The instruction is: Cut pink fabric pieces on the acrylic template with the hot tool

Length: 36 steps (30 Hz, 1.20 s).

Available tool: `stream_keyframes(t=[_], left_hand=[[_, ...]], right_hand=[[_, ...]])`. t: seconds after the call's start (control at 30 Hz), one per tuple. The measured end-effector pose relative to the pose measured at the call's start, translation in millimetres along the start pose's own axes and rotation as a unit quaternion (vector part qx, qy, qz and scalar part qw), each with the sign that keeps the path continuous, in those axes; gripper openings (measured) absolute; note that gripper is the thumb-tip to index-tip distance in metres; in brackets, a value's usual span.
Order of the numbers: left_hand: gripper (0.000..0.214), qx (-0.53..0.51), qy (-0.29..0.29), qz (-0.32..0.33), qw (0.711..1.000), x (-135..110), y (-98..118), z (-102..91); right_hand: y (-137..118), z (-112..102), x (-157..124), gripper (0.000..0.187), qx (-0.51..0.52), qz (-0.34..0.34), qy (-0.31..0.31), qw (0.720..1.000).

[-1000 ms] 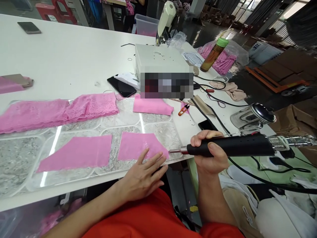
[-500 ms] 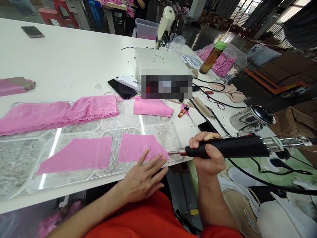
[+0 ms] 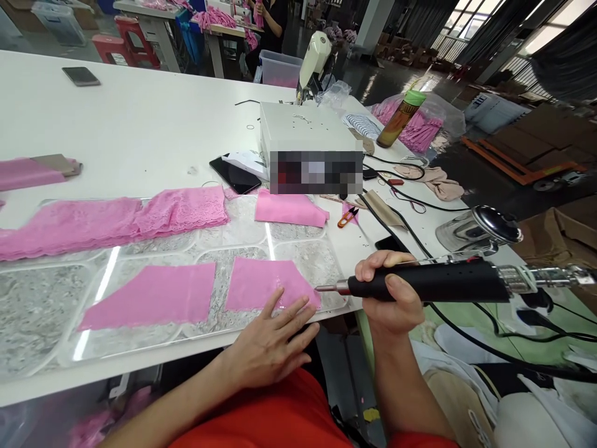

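Note:
My right hand [image 3: 390, 297] is closed round a black corded cutting tool [image 3: 433, 288], held level, with its metal tip at the right corner of a small pink fabric piece [image 3: 265, 283]. My left hand [image 3: 270, 342] lies flat with fingers spread, fingertips pressing the near edge of that piece. The piece rests under a clear plastic sheet [image 3: 60, 348] over a marbled mat. A second, larger pink fabric piece [image 3: 153, 295] lies to its left.
Pink lace strips [image 3: 112, 218] lie at the back of the mat, with a folded pink piece [image 3: 289, 208] and orange snips [image 3: 346, 216] further right. A white machine box [image 3: 308, 134], phones [image 3: 234, 175], a bottle [image 3: 396, 112] and a metal iron [image 3: 476, 227] crowd the right side.
The view has tilted slightly upward, so everything sits lower in frame. Both hands and the tool tip stay at the same corner of the small pink piece.

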<state>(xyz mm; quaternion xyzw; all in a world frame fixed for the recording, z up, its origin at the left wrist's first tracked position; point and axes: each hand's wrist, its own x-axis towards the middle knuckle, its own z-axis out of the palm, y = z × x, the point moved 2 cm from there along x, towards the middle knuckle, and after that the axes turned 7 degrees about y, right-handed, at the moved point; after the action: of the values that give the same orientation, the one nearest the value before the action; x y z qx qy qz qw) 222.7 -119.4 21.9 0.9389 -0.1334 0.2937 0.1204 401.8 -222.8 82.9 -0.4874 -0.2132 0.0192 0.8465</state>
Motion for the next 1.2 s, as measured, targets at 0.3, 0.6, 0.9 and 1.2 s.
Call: stream_keyframes(t=[0.3,0.6,0.9,1.2], left_hand=[[0.039,-0.003,0.009,0.001,1.0,-0.3,-1.1,-0.2],[0.038,-0.014,0.018,-0.001,1.0,-1.2,-1.7,-0.6],[0.038,-0.004,0.014,0.003,1.0,-0.9,-1.5,-0.6],[0.038,-0.007,0.021,0.0,1.0,-1.3,-2.6,-1.1]], right_hand=[[10.1,12.7,-0.8,0.011,0.014,0.015,-0.026,0.999],[5.0,11.1,0.6,0.011,0.006,-0.003,-0.034,0.999],[6.7,11.7,-1.1,0.011,0.008,0.005,-0.041,0.999],[7.0,12.8,-1.0,0.009,0.003,-0.008,-0.054,0.998]])
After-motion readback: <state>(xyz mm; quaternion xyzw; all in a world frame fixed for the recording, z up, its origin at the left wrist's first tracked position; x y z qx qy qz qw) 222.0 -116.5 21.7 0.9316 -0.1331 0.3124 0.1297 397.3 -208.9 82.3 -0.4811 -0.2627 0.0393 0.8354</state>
